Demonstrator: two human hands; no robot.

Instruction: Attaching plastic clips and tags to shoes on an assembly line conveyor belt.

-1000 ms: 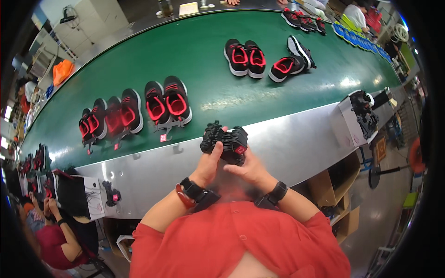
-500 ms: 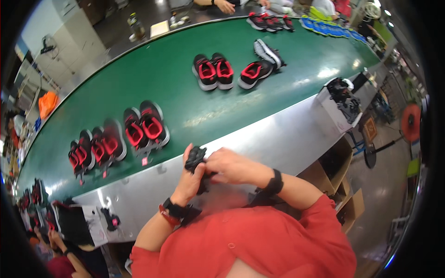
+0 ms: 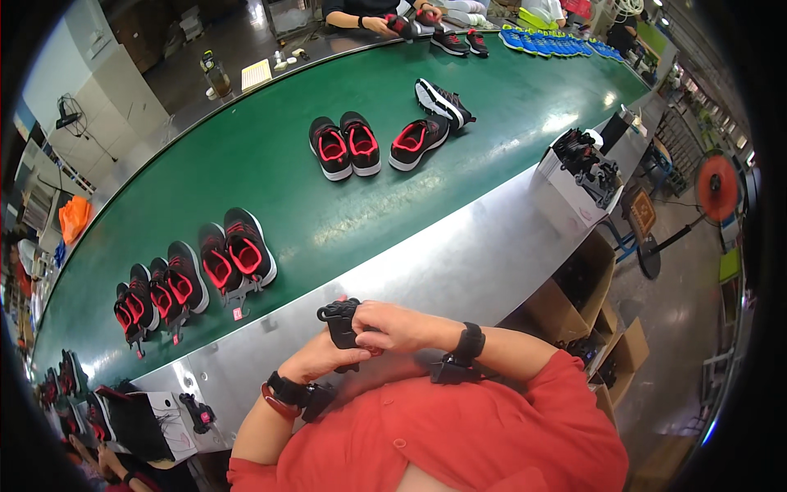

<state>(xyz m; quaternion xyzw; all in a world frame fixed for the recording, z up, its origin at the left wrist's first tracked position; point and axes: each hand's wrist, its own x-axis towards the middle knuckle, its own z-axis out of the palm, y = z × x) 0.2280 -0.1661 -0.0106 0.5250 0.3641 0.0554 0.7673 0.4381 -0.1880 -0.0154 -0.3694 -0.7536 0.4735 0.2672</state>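
In front of my red shirt, at the near edge of the metal ledge, my left hand (image 3: 325, 354) is closed round a bundle of black plastic shoe hangers (image 3: 338, 315). The looped tops of the hangers stick up above its fingers. My right hand (image 3: 393, 326) presses against the right side of the same bundle with its fingers curled in, and its fingertips are partly hidden. Beyond, on the green belt, stand black shoes with red linings: a pair (image 3: 346, 148) and, beside it, a shoe (image 3: 420, 141) touching another tipped on its side (image 3: 443, 102).
Further left, several pairs of shoes (image 3: 238, 250) carry black hangers and pink tags. A white box of black hangers (image 3: 574, 193) stands on the ledge at right; cartons (image 3: 590, 303) sit below. Across the belt a person handles shoes near blue shoes (image 3: 557, 43). A fan (image 3: 717, 187) stands right.
The whole view has shifted, with the shoes now lower and further left. My hands sit lower, still together at the hanger bundle. Across the belt, the person's hands now hold shoes.
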